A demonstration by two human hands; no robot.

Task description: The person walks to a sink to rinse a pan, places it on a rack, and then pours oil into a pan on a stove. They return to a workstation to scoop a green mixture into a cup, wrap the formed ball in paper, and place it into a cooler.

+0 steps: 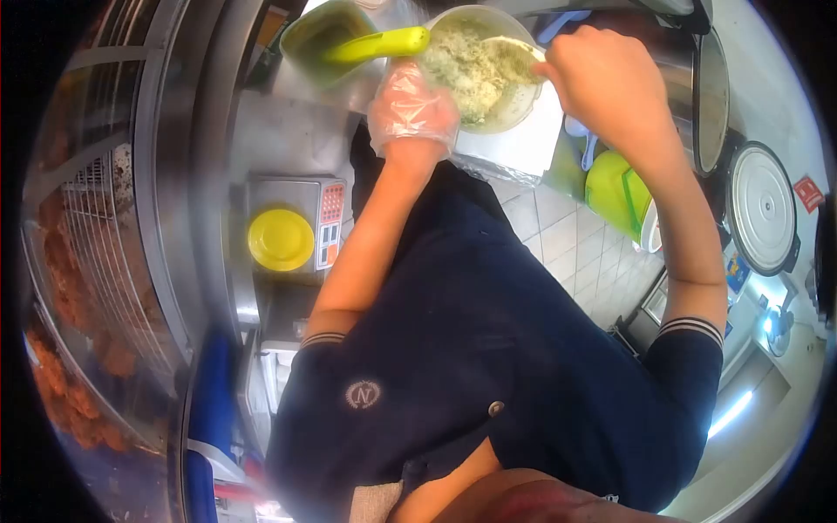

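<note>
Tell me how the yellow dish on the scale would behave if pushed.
The yellow dish would probably slide rather than roll, since it lies flat on the scale. Its low, wide shape suggests little tipping. The glossy, plastic-looking surface hints at something light and fairly stiff.

We see pale yellow food (471,74) flecked with green in a whitish bowl (506,118), and a cream utensil (514,45) against it. The handle (379,44) beside them is bright lime green, the glove (411,105) clear. Our shirt (488,305) is navy, with pale stripes on its cuffs (693,329) and a light round emblem (363,395) bearing an N. We have a yellow plate (281,240) on a silvery scale (296,189), whose white panel (330,213) shows rows of red marks and blue blocks. The bucket (610,193) is lime green, the floor tiles (558,231) pale grey with darker joints, the sign (808,193) red with white markings, the food on the racks (65,261) orange-brown.
</note>
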